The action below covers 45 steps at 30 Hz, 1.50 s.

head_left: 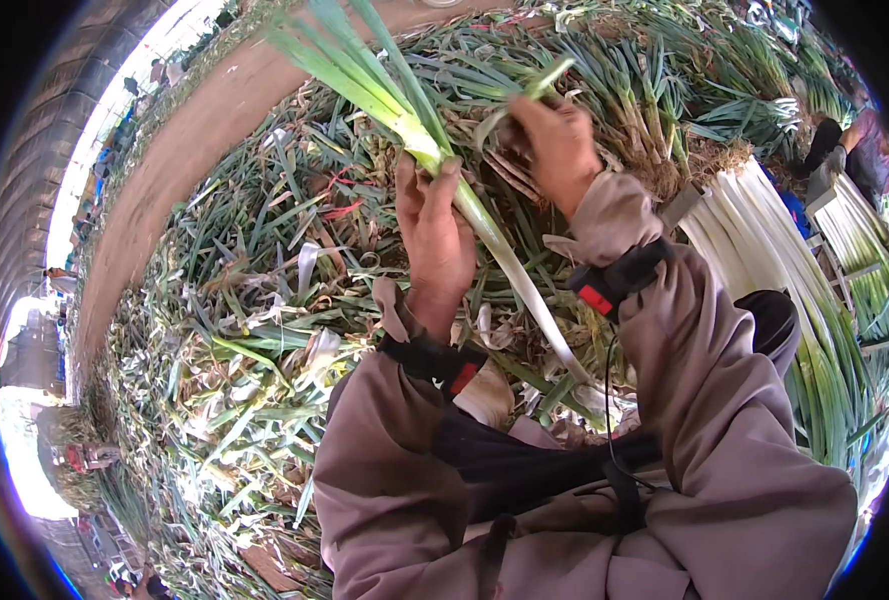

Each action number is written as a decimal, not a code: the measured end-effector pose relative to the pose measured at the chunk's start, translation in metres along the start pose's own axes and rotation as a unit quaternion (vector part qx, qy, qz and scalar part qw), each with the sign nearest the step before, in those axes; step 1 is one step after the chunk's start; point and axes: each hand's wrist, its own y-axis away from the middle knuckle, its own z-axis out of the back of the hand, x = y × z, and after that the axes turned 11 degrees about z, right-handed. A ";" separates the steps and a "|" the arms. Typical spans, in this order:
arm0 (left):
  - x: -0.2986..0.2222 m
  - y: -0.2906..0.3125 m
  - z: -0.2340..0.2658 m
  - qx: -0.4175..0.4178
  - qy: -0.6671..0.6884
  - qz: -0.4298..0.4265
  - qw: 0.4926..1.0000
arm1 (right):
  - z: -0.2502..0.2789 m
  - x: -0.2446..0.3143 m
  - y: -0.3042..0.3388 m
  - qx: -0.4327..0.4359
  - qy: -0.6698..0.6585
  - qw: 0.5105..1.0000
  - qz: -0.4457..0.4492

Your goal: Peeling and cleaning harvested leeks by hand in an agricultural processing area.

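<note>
A long leek (509,265) slants across the view, its pale root end low near my lap and its green leaves fanned at the upper left. My left hand (436,240) is closed round its upper shaft, where the green begins. To the right of the leek, and apart from its shaft, my right hand (561,150) is closed on a torn leek leaf (548,76), whose pale green end sticks out above the fingers. That hand is slightly blurred.
Stripped leek leaves (264,230) cover the ground in a thick heap. Untrimmed leeks with roots (644,125) lie at the upper right. Cleaned leeks (754,230) are stacked at my right, close to my elbow. Another person (869,150) is at the far right.
</note>
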 end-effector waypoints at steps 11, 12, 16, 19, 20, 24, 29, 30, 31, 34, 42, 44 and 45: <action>0.011 -0.010 0.026 0.001 0.062 0.110 0.992 | 0.009 0.047 0.026 0.192 0.170 0.964 -0.069; 0.016 -0.012 0.021 0.010 0.060 0.107 0.992 | 0.000 0.044 0.025 0.204 0.199 0.955 -0.077; 0.031 -0.016 0.013 0.038 0.040 0.095 0.994 | -0.020 0.015 0.027 0.211 0.150 0.964 -0.056; 0.034 -0.023 0.012 0.064 0.022 0.079 0.995 | -0.013 0.006 0.034 0.101 -0.007 0.989 -0.112; 0.035 -0.023 0.011 0.063 0.031 0.101 0.992 | -0.008 0.000 0.031 0.088 -0.030 0.989 -0.113; 0.023 -0.029 0.033 0.098 0.035 0.137 0.985 | -0.015 0.003 0.033 0.111 -0.072 0.983 -0.126; 0.020 -0.021 0.021 0.067 0.028 0.072 0.995 | -0.020 0.012 0.041 0.144 0.013 0.989 -0.029; 0.016 -0.023 0.027 0.076 0.007 0.051 0.996 | -0.028 0.017 0.044 0.150 0.032 0.988 -0.016; 0.012 -0.026 0.031 0.084 -0.014 0.033 0.996 | -0.036 0.021 0.046 0.155 0.051 0.987 -0.004; 0.008 -0.021 0.028 -0.024 -0.087 -0.007 0.996 | -0.046 0.018 0.060 0.185 0.100 0.977 -0.021; -0.028 -0.018 0.038 -0.065 -0.150 -0.103 0.981 | -0.049 -0.006 0.068 0.142 -0.049 0.985 -0.090; -0.040 -0.018 0.042 -0.042 -0.106 -0.091 0.989 | -0.047 -0.006 0.065 0.120 -0.041 0.983 -0.133; -0.044 -0.021 0.042 -0.014 -0.074 -0.082 0.994 | -0.038 -0.010 0.064 0.104 -0.057 0.982 -0.145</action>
